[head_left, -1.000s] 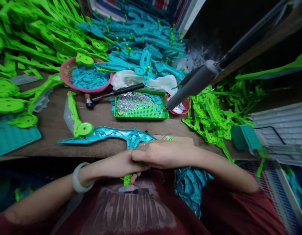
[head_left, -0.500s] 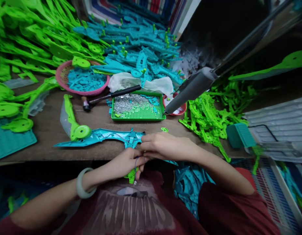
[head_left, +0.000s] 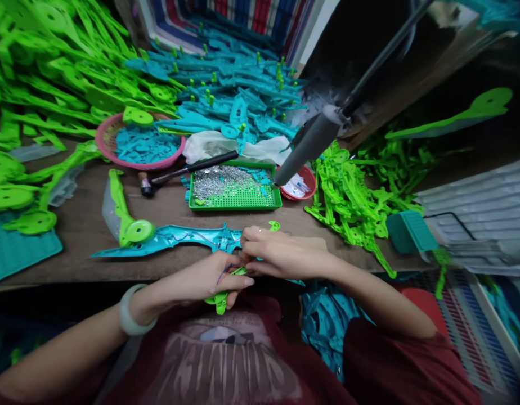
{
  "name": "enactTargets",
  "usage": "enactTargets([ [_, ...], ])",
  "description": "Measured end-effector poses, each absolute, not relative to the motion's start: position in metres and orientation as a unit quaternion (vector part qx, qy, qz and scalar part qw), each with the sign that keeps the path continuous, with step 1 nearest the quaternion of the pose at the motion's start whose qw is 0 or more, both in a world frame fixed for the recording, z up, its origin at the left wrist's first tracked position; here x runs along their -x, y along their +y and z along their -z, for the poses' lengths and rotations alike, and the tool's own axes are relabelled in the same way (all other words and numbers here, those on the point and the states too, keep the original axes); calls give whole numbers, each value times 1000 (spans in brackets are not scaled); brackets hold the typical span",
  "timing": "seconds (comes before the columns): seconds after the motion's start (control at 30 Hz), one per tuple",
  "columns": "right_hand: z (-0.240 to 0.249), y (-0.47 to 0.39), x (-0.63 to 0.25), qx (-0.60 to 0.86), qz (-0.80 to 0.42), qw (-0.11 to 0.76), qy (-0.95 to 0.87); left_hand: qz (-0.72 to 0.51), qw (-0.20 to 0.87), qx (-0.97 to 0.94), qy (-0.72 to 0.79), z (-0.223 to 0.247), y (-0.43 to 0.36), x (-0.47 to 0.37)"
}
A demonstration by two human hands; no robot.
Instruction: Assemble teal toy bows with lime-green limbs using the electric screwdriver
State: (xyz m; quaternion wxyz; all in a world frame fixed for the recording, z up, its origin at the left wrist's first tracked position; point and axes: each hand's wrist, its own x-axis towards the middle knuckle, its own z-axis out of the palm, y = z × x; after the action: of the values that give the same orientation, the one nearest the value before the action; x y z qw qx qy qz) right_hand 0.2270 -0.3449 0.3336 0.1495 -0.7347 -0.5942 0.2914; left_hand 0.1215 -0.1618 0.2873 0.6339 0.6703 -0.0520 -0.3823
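My left hand (head_left: pixel 207 277) is closed around a bright green plastic part (head_left: pixel 220 302) just in front of the table edge. A thin dark wire runs over its fingers. My right hand (head_left: pixel 281 252) meets the left one, its fingers bent; what they pinch, if anything, is hidden. Behind both hands a long blue plastic shell (head_left: pixel 188 236) lies on the table, with a thin wire along its inside. The right hand covers its right end. A green piece with a round disc (head_left: pixel 138 231) and a clear blade is joined to its left half.
A green tray (head_left: pixel 234 207) holds small metal screws. Near it are a hammer (head_left: pixel 192 166), a pink basket (head_left: pixel 106 140) of blue pieces and a red bowl (head_left: pixel 304 194). A grey electric screwdriver (head_left: pixel 308 143) hangs above. Green and blue parts are heaped behind.
My left hand has turned slightly, and more of the green part shows between its fingers. The wire loop that hung over the fingers now lies closer to the thumb. The view has shifted a little.
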Motion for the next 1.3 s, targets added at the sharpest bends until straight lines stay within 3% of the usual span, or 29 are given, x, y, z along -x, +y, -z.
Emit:
enactTargets([
  [0.2, -333, -346, -231, 704, -352, 242, -567, 393, 657, -638, -79, -282, -161, -120],
  [0.47, -323, -344, -230, 707, -342, 227, -576, 410, 648, -639, -64, -282, -159, -120],
  [0.97, -312, -346, -229, 692, -355, 282, -562, 409, 652, -633, -80, -275, -156, -118],
  [1.3, -305, -347, -225, 704, -312, 259, -584, 403, 672, -620, -42, -276, -158, -115],
])
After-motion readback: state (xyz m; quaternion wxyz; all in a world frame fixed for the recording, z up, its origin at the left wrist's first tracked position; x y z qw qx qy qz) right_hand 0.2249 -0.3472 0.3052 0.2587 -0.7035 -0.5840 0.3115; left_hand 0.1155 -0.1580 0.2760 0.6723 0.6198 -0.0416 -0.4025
